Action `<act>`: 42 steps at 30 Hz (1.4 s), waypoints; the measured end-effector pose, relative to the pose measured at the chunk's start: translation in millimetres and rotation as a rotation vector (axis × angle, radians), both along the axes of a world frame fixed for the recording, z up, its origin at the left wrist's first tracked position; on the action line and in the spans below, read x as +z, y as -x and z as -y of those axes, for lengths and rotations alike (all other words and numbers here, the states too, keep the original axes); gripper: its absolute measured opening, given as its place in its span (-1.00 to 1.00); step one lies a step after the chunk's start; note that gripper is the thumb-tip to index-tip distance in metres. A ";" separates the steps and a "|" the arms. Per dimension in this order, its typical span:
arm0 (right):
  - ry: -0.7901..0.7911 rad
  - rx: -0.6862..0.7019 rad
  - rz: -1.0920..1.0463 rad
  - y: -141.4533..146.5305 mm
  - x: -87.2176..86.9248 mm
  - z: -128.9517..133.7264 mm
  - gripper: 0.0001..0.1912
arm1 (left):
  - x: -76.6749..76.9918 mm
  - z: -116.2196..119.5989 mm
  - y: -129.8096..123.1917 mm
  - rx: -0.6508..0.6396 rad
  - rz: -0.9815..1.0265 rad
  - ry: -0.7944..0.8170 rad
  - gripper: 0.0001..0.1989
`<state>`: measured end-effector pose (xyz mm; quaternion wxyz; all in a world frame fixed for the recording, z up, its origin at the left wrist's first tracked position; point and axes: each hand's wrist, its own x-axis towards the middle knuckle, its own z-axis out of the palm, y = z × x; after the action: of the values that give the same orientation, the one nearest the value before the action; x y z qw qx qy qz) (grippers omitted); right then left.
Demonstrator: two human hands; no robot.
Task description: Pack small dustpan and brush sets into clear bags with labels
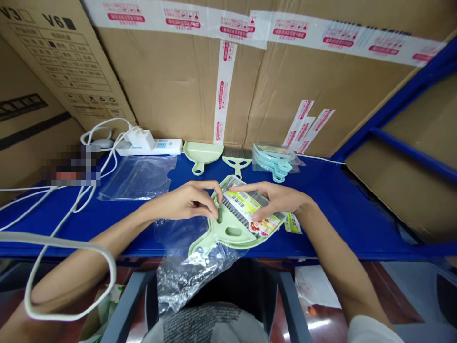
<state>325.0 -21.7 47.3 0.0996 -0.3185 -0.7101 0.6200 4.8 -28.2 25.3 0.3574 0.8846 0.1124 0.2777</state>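
Right hand (280,196), fingers apart at two o'clock, seemingly steadied the dustpan set (228,221); whether the left hand (190,200), at ten, pinched anything was unclear.

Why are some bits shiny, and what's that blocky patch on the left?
In the head view, light glints off the wrinkled bag and leaves a bright streak on the floor; also in the head view, the blocky patch is pixelated, so I can't tell what's under it.
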 end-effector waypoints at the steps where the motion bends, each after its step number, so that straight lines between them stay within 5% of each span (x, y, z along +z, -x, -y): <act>1: 0.028 -0.011 0.010 2.9 -2.4 1.0 0.03 | -1.3 -0.2 -0.5 0.008 0.005 -0.002 -0.89; 6: -0.015 -0.099 -0.062 24.3 -24.0 3.6 0.05 | -6.2 -2.0 -4.8 0.074 0.050 -0.079 -0.88; 11: -0.224 -0.268 -0.230 46.4 -45.8 8.5 0.05 | 6.2 -4.9 5.9 0.193 -0.002 -0.178 -0.81; 15: -0.200 -0.424 -0.342 47.0 -48.1 8.4 0.13 | 17.1 -17.0 25.8 0.751 0.083 -0.279 -0.60; 18: -0.245 -0.566 -0.403 40.3 -45.7 2.1 0.21 | 17.0 -32.2 37.2 1.107 0.316 -0.025 -0.58; 20: -0.317 -0.643 -0.438 35.9 -44.4 -3.3 0.22 | 14.6 -40.0 39.9 1.035 0.419 0.369 -0.59; 23: -0.421 -0.712 -0.447 32.2 -43.2 -8.9 0.22 | 11.5 -42.2 36.2 0.661 0.469 0.810 -0.58; 25: -0.460 -0.718 -0.422 31.9 -42.0 -9.5 0.23 | 9.8 -38.3 29.7 0.555 0.499 0.840 -0.58; 36: -0.416 -0.468 -0.259 29.4 -24.2 5.4 0.18 | -0.9 -24.7 10.2 0.514 0.487 0.918 -0.22; 42: -0.482 -0.589 -0.322 33.0 -28.1 2.4 0.31 | -5.0 -19.8 0.3 0.517 0.625 0.946 -0.56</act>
<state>292.0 -24.0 19.2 0.4543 -0.3746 -0.6888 0.4229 4.5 -8.4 20.3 0.6478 0.4515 0.3240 0.5211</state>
